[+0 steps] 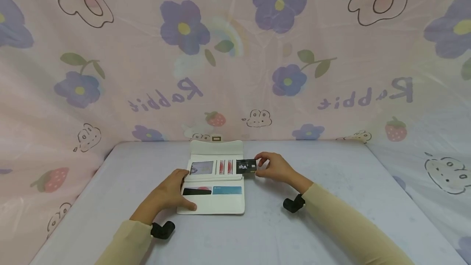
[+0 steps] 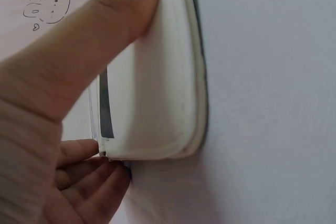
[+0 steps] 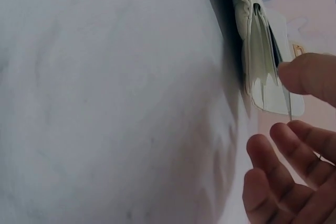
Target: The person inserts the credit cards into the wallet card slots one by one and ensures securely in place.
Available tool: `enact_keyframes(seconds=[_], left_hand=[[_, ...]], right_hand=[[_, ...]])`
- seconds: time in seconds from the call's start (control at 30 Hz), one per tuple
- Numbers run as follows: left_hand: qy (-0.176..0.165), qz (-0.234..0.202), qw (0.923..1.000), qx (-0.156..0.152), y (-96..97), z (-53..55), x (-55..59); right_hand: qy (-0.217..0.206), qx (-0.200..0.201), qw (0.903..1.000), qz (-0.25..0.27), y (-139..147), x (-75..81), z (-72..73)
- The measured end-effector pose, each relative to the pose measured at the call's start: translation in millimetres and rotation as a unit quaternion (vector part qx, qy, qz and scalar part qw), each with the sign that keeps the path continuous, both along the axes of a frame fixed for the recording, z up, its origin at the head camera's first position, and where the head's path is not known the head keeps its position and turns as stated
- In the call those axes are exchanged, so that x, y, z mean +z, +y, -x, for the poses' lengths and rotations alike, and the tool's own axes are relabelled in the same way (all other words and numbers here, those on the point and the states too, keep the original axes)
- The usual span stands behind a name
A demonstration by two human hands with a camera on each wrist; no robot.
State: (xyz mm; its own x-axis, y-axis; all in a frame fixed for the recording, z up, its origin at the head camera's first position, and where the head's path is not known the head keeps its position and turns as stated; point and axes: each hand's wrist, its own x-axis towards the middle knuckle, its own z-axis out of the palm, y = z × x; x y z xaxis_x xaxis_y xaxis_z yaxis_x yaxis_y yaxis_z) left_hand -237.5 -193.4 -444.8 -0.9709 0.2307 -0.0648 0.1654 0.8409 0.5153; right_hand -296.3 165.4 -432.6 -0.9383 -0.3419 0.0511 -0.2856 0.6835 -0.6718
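A white wallet [image 1: 217, 205] lies unfolded on the table with its flap [image 1: 217, 147] at the far side. My left hand [image 1: 163, 193] grips its left edge, thumb on the near panel and the other fingers along the side. At the wallet's right side my right hand [image 1: 276, 168] pinches the outer end of a black VIP card [image 1: 245, 166], which sticks out past that edge. The card shows edge-on in the right wrist view. Inside the wallet are a clear window [image 1: 201, 168], two reddish card edges in slots, a dark card [image 1: 197, 191] and a blue card [image 1: 227, 190].
White cloth covers the table [image 1: 228, 240]. Behind it and at both sides hangs a pink curtain [image 1: 235, 77] printed with flowers, rabbits and strawberries. A black wrist camera [image 1: 163, 230] sits on the left wrist and another camera [image 1: 294, 203] on the right.
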Motion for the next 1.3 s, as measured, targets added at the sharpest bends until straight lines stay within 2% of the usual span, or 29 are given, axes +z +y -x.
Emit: enact_keyframes(seconds=[0.23, 0.7, 1.1, 1.3], left_hand=[[0.0, -0.006, 1.0, -0.001, -1.0, 2.1, -0.5], [0.008, 0.012, 0.9999, -0.009, -2.4, 2.4, 0.5], [-0.003, -0.001, 1.0, -0.001, -0.4, 0.2, 0.8], [-0.013, 0.0, 0.9998, 0.012, 1.0, -0.9, -0.1]], right_hand=[[0.006, 0.005, 0.9999, -0.008, -4, -0.6, 1.7], [0.024, 0.02, 0.9995, -0.011, -11, -1.7, 4.2], [0.012, 0.017, 0.9998, -0.007, -25, -3.9, 6.7], [0.022, 0.026, 0.9994, -0.003, -30, -4.4, 6.5]])
